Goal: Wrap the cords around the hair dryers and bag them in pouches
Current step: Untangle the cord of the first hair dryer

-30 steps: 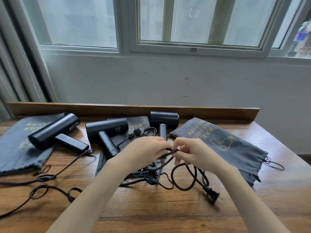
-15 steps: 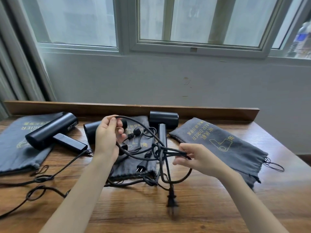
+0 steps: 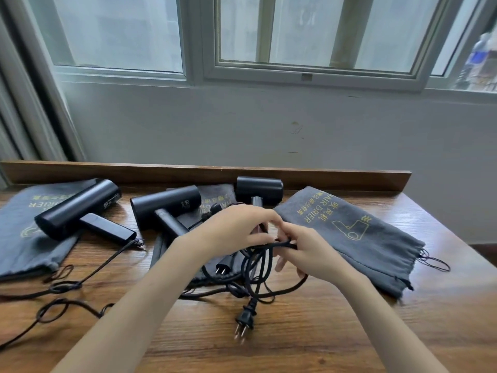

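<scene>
Three black hair dryers lie along the back of the wooden table: the left dryer [image 3: 78,208], the middle dryer [image 3: 166,208] and the right dryer [image 3: 259,187]. Grey pouches lie at the left [image 3: 18,238], under the middle dryer [image 3: 215,195] and at the right [image 3: 349,232]. My left hand [image 3: 236,227] and my right hand [image 3: 309,251] meet in front of the right dryer, both gripping a bundle of black cord [image 3: 258,267]. Loops hang below the hands. A plug [image 3: 244,321] dangles just above the table. A second plug [image 3: 224,265] lies on the middle pouch.
The left dryer's cord [image 3: 67,286] trails in loops across the table's front left. A raised wooden lip [image 3: 204,170] runs along the back edge under the window. The right pouch's drawstring [image 3: 433,262] lies near the right edge.
My left hand came back down from beside the middle dryer to meet my right hand, adding another loop to the cord bundle. The dangling plug swung slightly right.
</scene>
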Demonstrator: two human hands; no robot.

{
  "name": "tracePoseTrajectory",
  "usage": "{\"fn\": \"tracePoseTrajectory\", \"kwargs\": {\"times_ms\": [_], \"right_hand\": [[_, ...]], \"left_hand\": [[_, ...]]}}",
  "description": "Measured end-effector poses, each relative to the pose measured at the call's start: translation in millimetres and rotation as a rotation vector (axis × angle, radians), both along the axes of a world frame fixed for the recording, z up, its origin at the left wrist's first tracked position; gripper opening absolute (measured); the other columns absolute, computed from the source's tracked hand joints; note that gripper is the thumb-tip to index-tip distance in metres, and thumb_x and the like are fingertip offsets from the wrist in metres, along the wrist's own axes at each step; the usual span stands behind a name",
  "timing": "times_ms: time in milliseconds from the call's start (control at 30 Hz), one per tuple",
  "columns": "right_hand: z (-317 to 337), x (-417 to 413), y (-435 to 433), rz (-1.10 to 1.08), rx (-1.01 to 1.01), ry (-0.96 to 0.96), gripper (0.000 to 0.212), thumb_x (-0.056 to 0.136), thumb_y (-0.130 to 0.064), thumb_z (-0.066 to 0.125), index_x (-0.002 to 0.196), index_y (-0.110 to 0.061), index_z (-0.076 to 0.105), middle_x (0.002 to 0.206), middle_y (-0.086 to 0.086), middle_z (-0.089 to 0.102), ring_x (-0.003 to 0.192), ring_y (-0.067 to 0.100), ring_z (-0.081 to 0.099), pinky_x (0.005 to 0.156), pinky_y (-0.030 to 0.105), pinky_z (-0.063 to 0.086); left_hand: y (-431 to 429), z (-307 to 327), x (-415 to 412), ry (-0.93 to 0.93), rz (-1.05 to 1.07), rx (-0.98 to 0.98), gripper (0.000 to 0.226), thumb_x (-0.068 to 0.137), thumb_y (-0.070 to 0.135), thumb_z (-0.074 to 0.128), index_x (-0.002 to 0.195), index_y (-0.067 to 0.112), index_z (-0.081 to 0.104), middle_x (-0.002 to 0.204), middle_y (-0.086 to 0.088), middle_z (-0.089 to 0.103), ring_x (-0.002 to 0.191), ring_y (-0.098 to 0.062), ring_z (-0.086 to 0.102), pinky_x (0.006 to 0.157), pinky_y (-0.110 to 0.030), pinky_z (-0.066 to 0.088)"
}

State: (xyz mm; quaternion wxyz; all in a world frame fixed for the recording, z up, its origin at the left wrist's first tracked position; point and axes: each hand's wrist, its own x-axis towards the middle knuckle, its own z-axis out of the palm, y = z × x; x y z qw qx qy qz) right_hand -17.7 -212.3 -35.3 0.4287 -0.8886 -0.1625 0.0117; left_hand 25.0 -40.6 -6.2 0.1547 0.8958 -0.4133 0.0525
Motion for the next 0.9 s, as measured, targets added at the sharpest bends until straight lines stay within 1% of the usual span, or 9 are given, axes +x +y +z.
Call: {"fn": "tracePoseTrajectory", "kwargs": {"times_ms": [100, 167, 233, 300, 433, 500, 567, 700, 900], "right_hand": [[-1, 2, 0, -0.033, 0.089, 0.034, 0.023, 0.079, -0.008, 0.058, 0.070, -0.014, 0.038, 0.069, -0.001, 0.052, 0.068, 0.010, 0.062, 0.047, 0.026, 0.052], [0, 3, -5, 0.014, 0.118, 0.082, 0.018, 0.072, -0.019, 0.056, 0.072, -0.011, 0.040, 0.068, -0.010, 0.049, 0.067, 0.002, 0.049, 0.057, 0.018, 0.049], [1, 3, -16, 0.081, 0.097, 0.085, 0.013, 0.076, -0.021, 0.057, 0.078, -0.010, 0.051, 0.068, -0.023, 0.052, 0.065, -0.007, 0.047, 0.065, 0.008, 0.040], [-2, 3, -24, 0.114, 0.098, 0.068, 0.005, 0.088, -0.014, 0.059, 0.086, -0.019, 0.061, 0.086, -0.020, 0.060, 0.076, -0.008, 0.053, 0.072, 0.008, 0.040], [-9, 6, -22, 0.021, 0.088, -0.146, 0.029, 0.086, -0.005, 0.062, 0.086, -0.033, 0.067, 0.083, -0.017, 0.067, 0.084, 0.002, 0.061, 0.079, 0.023, 0.051], [-11, 7, -16, -0.020, 0.120, -0.230, 0.038, 0.082, 0.001, 0.064, 0.082, -0.037, 0.068, 0.075, -0.023, 0.068, 0.077, 0.001, 0.063, 0.072, 0.022, 0.053], [-12, 8, -13, -0.054, 0.141, -0.327, 0.036, 0.077, 0.002, 0.070, 0.079, -0.034, 0.068, 0.073, -0.023, 0.068, 0.074, -0.001, 0.064, 0.070, 0.016, 0.050], [-17, 10, -9, -0.121, 0.214, -0.438, 0.019, 0.071, -0.006, 0.077, 0.079, -0.022, 0.071, 0.076, -0.007, 0.069, 0.073, 0.005, 0.065, 0.068, 0.019, 0.050], [-19, 5, -3, -0.164, 0.220, -0.362, 0.024, 0.080, -0.012, 0.071, 0.090, -0.034, 0.069, 0.087, -0.013, 0.070, 0.086, 0.004, 0.065, 0.076, 0.026, 0.056]], "left_hand": [[2, 1, 2, -0.013, 0.064, 0.006, 0.022, 0.088, 0.042, 0.055, 0.087, 0.023, 0.066, 0.076, 0.007, 0.063, 0.070, -0.007, 0.053, 0.064, -0.025, 0.039], [7, -1, 4, -0.016, 0.126, -0.062, 0.026, 0.088, 0.043, 0.055, 0.075, 0.022, 0.063, 0.061, 0.007, 0.056, 0.058, -0.004, 0.047, 0.056, -0.022, 0.035], [15, -4, 5, 0.012, 0.198, -0.217, 0.029, 0.090, 0.038, 0.054, 0.069, 0.019, 0.059, 0.052, 0.009, 0.047, 0.051, -0.002, 0.044, 0.051, -0.018, 0.030], [23, -7, 6, 0.060, 0.263, -0.357, 0.029, 0.093, 0.031, 0.052, 0.066, 0.018, 0.056, 0.049, 0.008, 0.042, 0.048, -0.001, 0.044, 0.049, -0.018, 0.029], [19, -9, 4, 0.127, 0.161, -0.182, 0.020, 0.095, 0.020, 0.048, 0.080, 0.012, 0.059, 0.072, 0.002, 0.059, 0.066, -0.001, 0.050, 0.066, -0.026, 0.041], [11, -5, -1, 0.122, 0.042, -0.056, 0.016, 0.093, 0.011, 0.047, 0.097, 0.014, 0.062, 0.094, 0.002, 0.064, 0.086, -0.008, 0.052, 0.082, -0.028, 0.043], [6, 0, -5, 0.208, 0.009, -0.024, 0.030, 0.092, 0.006, 0.045, 0.115, 0.021, 0.058, 0.103, 0.006, 0.066, 0.093, -0.008, 0.056, 0.086, -0.025, 0.044], [3, 2, -4, 0.396, -0.006, -0.051, 0.027, 0.092, 0.017, 0.050, 0.116, 0.026, 0.055, 0.087, 0.012, 0.069, 0.085, -0.011, 0.062, 0.084, -0.032, 0.049], [6, -10, 4, 0.319, 0.045, -0.212, 0.023, 0.090, 0.011, 0.055, 0.109, 0.020, 0.064, 0.074, 0.017, 0.060, 0.071, 0.000, 0.058, 0.074, -0.018, 0.045]]}}
